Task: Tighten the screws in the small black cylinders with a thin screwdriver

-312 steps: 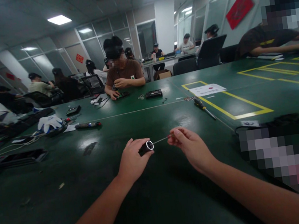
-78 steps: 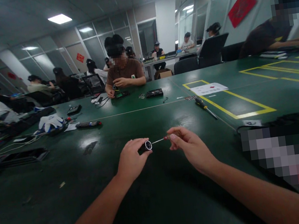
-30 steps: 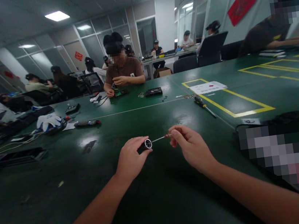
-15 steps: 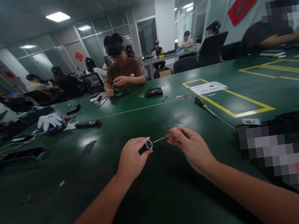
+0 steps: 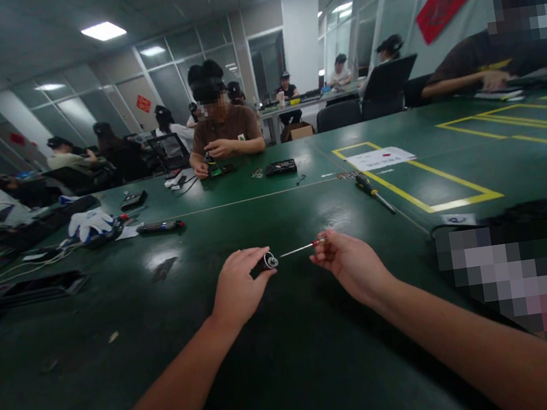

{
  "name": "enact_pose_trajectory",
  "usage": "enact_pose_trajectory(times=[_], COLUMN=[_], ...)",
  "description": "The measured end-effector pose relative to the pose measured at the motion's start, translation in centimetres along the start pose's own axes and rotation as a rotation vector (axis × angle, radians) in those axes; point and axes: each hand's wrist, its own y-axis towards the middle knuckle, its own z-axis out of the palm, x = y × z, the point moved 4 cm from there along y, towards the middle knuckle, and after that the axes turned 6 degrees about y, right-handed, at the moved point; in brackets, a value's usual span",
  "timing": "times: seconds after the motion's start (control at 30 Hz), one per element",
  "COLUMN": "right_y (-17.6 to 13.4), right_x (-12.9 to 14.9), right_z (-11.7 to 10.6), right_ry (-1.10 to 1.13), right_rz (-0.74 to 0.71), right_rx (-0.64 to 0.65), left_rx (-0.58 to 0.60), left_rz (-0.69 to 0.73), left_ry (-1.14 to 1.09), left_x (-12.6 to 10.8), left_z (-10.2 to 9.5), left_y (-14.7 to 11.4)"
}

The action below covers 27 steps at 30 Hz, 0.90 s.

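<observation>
In the middle of the head view, my left hand (image 5: 240, 286) is closed round a small dark cylinder (image 5: 270, 260) with a silvery end that faces right. Most of the cylinder's body is hidden by the fingers. My right hand (image 5: 349, 262) grips a thin screwdriver (image 5: 299, 250) with a red collar, its handle largely covered by the fingers. The shaft points left, and its tip is close to the cylinder's open end, with a slight gap between them. Both hands are above the green table (image 5: 276, 379).
A yellow-and-black screwdriver (image 5: 376, 195) and a printed sheet (image 5: 383, 157) lie beyond my right hand. White gloves (image 5: 89, 224), cables and a dark cylindrical tool (image 5: 160, 227) are at left. A co-worker (image 5: 223, 127) sits opposite, near a black device (image 5: 280, 167).
The screwdriver has drawn back to the right, its tip now apart from the cylinder. The cylinder's end has turned, showing a metal centre. A co-worker at right has leaned and moved an arm.
</observation>
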Motion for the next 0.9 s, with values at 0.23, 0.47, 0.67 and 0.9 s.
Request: enact_pose_trajectory(times=[0.23, 0.47, 0.67, 0.9], right_y=[-0.4, -0.3, -0.2, -0.4], right_x=[0.4, 1.0, 1.4, 1.3], right_z=[-0.2, -0.7, -0.5, -0.4], right_ry=[-0.145, -0.193, -0.149, -0.146], right_rz=[-0.188, -0.236, -0.231, -0.222], right_rx=[-0.031, -0.074, -0.093, -0.066], left_rx=[0.092, 0.215, 0.326, 0.416], left_rz=[-0.053, -0.071, -0.075, -0.029], left_ry=[-0.025, -0.052, 0.006, 0.097], left_x=[0.0, -0.2, -0.2, -0.1], left_z=[0.1, 0.4, 0.4, 0.7], left_y=[0.0, -0.2, -0.3, -0.4])
